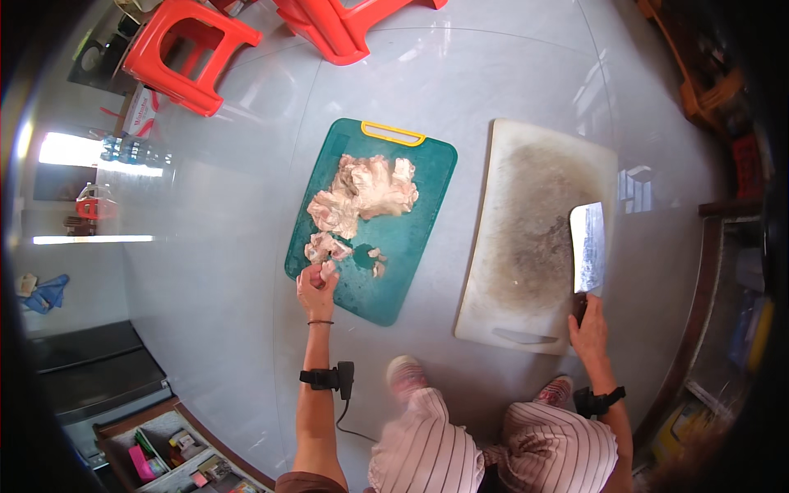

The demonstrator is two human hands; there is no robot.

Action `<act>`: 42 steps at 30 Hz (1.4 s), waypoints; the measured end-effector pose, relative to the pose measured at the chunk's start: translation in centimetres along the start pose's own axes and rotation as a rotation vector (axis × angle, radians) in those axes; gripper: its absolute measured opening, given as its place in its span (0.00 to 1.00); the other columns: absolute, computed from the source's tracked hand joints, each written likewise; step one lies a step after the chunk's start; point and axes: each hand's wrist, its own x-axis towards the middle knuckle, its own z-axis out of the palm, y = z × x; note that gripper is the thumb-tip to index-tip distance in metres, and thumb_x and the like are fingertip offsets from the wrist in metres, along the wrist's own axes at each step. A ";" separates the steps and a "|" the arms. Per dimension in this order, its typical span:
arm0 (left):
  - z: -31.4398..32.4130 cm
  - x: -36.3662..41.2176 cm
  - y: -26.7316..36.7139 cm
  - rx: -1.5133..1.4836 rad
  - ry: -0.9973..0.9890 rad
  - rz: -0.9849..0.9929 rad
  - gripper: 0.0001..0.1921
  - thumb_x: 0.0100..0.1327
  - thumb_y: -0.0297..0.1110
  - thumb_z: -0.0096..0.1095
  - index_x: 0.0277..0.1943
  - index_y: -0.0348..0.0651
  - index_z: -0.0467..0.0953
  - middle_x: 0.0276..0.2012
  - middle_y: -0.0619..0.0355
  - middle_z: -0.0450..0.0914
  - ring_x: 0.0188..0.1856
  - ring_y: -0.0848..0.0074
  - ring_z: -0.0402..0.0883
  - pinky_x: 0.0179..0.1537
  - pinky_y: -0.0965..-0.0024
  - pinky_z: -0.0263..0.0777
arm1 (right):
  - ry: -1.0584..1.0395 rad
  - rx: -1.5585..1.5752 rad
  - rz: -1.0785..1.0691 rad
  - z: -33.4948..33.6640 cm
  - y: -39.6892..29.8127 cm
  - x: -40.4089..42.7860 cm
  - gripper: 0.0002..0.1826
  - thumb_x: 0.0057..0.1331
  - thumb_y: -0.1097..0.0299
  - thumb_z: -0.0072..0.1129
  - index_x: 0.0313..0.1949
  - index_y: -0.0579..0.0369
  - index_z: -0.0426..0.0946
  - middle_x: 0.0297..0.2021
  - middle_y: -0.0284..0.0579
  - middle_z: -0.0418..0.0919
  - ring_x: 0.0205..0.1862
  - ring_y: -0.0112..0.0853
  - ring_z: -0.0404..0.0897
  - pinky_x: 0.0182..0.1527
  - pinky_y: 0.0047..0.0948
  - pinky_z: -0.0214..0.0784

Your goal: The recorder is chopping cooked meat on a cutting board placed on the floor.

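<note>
My left hand (316, 291) pinches a small piece of pale raw meat (328, 270) at the lower left edge of a green cutting board (400, 277) with a yellow handle. A larger chunk of raw meat, perhaps poultry, (376, 185) lies on the upper part of that board. Just above my fingers rests a smaller bony cut (322, 246), and a few scraps (378, 265) sit to its right. My right hand (590, 330) grips the dark handle of a cleaver (588, 249). Its broad blade lies over the right side of a stained white cutting board (524, 277).
Both boards are on a glossy grey tiled floor (222, 259). Red plastic stools (191, 55) stand at the top left. A drawer-like box with compartments (179, 456) holds small items at the lower left. Wooden furniture (706, 265) runs along the right. My feet are close below the boards.
</note>
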 end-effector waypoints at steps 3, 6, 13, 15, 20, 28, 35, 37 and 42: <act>0.9 -1.2 2.7 0.022 0.137 -0.023 0.22 0.46 0.29 0.72 0.46 0.40 0.74 0.39 0.56 0.71 0.35 0.77 0.72 0.32 0.72 0.71 | -0.034 -0.013 0.009 0.0 0.1 -0.1 0.27 0.56 0.75 0.58 0.53 0.61 0.58 0.47 0.60 0.65 0.45 0.58 0.70 0.45 0.48 0.65; 1.0 -0.2 5.4 0.102 0.119 0.091 0.27 0.45 0.28 0.71 0.51 0.41 0.71 0.42 0.54 0.68 0.38 0.71 0.71 0.38 0.70 0.70 | -0.014 -0.046 0.003 0.5 1.0 -0.2 0.27 0.56 0.76 0.58 0.53 0.63 0.57 0.47 0.60 0.64 0.46 0.58 0.69 0.45 0.47 0.65; 1.2 10.3 6.2 0.126 0.025 0.318 0.30 0.47 0.29 0.69 0.56 0.39 0.69 0.47 0.52 0.69 0.45 0.65 0.72 0.46 0.65 0.69 | -0.055 -0.074 0.031 0.6 0.5 0.1 0.27 0.57 0.78 0.56 0.53 0.63 0.55 0.47 0.60 0.63 0.47 0.57 0.69 0.45 0.48 0.65; 2.0 12.4 5.5 -0.074 -0.324 0.142 0.33 0.44 0.30 0.72 0.56 0.38 0.68 0.48 0.51 0.70 0.50 0.65 0.72 0.51 0.66 0.67 | -0.057 -0.119 0.039 0.5 0.4 0.0 0.26 0.57 0.78 0.55 0.53 0.63 0.55 0.48 0.60 0.63 0.47 0.57 0.69 0.45 0.48 0.65; 2.6 16.1 0.2 -0.142 -0.501 0.054 0.38 0.39 0.31 0.77 0.57 0.36 0.67 0.49 0.50 0.70 0.52 0.67 0.72 0.53 0.67 0.68 | -0.079 -0.117 0.046 1.0 -0.2 0.2 0.27 0.57 0.77 0.55 0.53 0.63 0.54 0.47 0.59 0.63 0.47 0.56 0.69 0.45 0.48 0.65; 3.6 15.5 2.2 -0.235 -0.586 -0.215 0.41 0.38 0.30 0.78 0.56 0.31 0.64 0.47 0.52 0.74 0.47 0.69 0.75 0.48 0.70 0.71 | -0.074 -0.157 0.095 0.7 -0.1 0.1 0.27 0.57 0.77 0.54 0.54 0.62 0.54 0.48 0.58 0.63 0.48 0.55 0.68 0.46 0.48 0.65; 3.4 14.2 3.9 -0.453 -0.599 -0.373 0.26 0.41 0.26 0.74 0.46 0.33 0.72 0.36 0.55 0.79 0.38 0.74 0.79 0.41 0.71 0.73 | -0.073 -0.175 0.131 0.5 -0.8 0.0 0.26 0.57 0.77 0.54 0.53 0.61 0.54 0.48 0.57 0.63 0.49 0.53 0.68 0.46 0.47 0.66; 3.2 13.9 4.7 -0.457 -0.557 -0.379 0.23 0.42 0.26 0.74 0.44 0.33 0.73 0.34 0.56 0.79 0.36 0.75 0.79 0.40 0.72 0.73 | -0.063 -0.179 0.137 0.5 -0.9 0.0 0.25 0.57 0.77 0.54 0.52 0.61 0.55 0.48 0.57 0.63 0.49 0.53 0.68 0.46 0.47 0.66; 2.6 14.3 3.8 -0.394 -0.518 -0.234 0.26 0.43 0.25 0.75 0.46 0.35 0.69 0.36 0.57 0.77 0.37 0.74 0.78 0.33 0.69 0.74 | -0.066 -0.153 0.130 0.7 -1.1 0.0 0.25 0.57 0.77 0.55 0.52 0.61 0.55 0.47 0.55 0.63 0.49 0.52 0.68 0.47 0.48 0.66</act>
